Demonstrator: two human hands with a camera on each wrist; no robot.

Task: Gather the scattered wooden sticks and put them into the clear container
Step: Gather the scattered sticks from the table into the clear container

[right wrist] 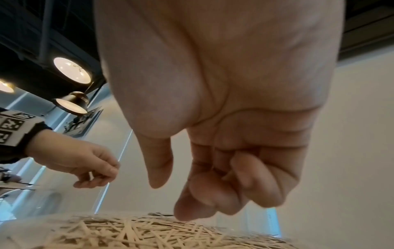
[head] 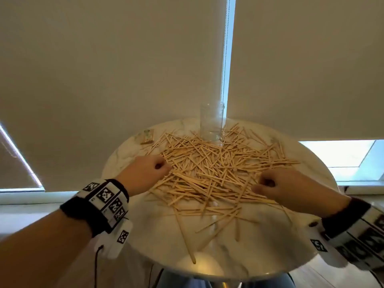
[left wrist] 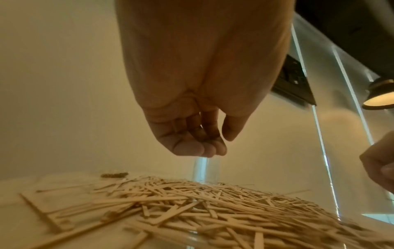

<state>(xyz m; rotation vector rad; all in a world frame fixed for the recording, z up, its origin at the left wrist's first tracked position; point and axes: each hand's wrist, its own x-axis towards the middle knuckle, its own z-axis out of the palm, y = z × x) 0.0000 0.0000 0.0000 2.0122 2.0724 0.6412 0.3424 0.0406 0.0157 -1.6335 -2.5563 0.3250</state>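
Right at the near rim of the round table (head: pixel 259 256), stray wooden sticks (head: pixel 212 169) poking out, easily flicked to the floor. Further in, left hand (head: pixel 145 173) and right hand (head: pixel 284 186) hovering over the heap, fingers curled, gripping nothing visible. Beyond, clear container (head: pixel 212 123) upright, empty, sticks crowding its base; could topple from a careless sweep.
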